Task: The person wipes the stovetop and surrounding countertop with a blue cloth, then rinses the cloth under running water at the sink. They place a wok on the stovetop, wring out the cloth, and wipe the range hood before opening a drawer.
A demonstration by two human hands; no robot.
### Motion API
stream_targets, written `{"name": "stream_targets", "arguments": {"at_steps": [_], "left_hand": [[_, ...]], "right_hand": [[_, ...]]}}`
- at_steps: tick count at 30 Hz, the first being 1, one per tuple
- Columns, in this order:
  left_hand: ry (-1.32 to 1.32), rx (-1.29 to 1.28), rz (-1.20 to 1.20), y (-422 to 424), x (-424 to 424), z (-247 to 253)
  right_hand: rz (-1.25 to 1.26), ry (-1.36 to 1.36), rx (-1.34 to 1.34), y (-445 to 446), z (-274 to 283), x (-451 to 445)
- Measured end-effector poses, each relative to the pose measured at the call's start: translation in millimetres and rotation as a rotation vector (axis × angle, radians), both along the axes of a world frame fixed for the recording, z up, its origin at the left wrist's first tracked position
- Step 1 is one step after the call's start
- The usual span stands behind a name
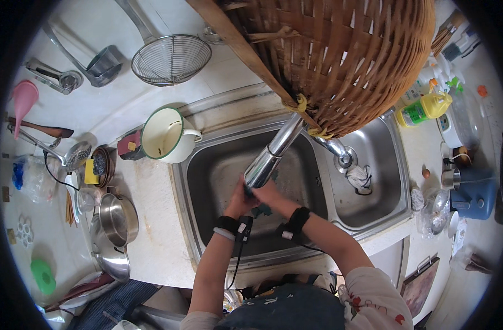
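Observation:
My left hand [238,201] and my right hand [270,194] meet low in the left sink basin [210,177], just under the mouth of a chrome faucet [264,165]. Between them is a dark green cloth-like item [261,210], which both hands appear to grip. Parts of it show below my wrists and beyond my right fingers. The faucet spout covers some of my fingertips. Black bands with small devices and cables sit on both wrists.
A large woven basket [350,62] hangs over the faucet and back rim. An enamel mug [162,136] stands left of the basin, near a steel pot [118,218]. The right basin [371,202] holds a whitish rag [359,180]. Beyond it stands a yellow bottle [425,109].

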State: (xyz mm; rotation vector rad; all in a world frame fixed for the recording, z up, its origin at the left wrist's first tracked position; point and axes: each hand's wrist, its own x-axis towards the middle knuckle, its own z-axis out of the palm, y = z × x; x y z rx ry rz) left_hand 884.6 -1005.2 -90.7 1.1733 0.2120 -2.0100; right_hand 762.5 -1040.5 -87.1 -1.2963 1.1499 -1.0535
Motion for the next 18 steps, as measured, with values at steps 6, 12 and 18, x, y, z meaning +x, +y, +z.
{"name": "stream_targets", "arguments": {"at_steps": [6,12,18], "left_hand": [[-0.381,-0.175,-0.123,4.9,-33.6,-5.9],[-0.188,-0.29,0.141,-0.1,-31.5,-3.4],[-0.5,-0.294,0.066,5.3,-45.6,-4.7]], "right_hand": [[-0.076,0.318,-0.055,9.4,22.8,6.0],[-0.047,0.273,-0.116,7.7,19.6,1.9],[-0.102,0.444,-0.078,6.3,5.7,-1.2]]}}
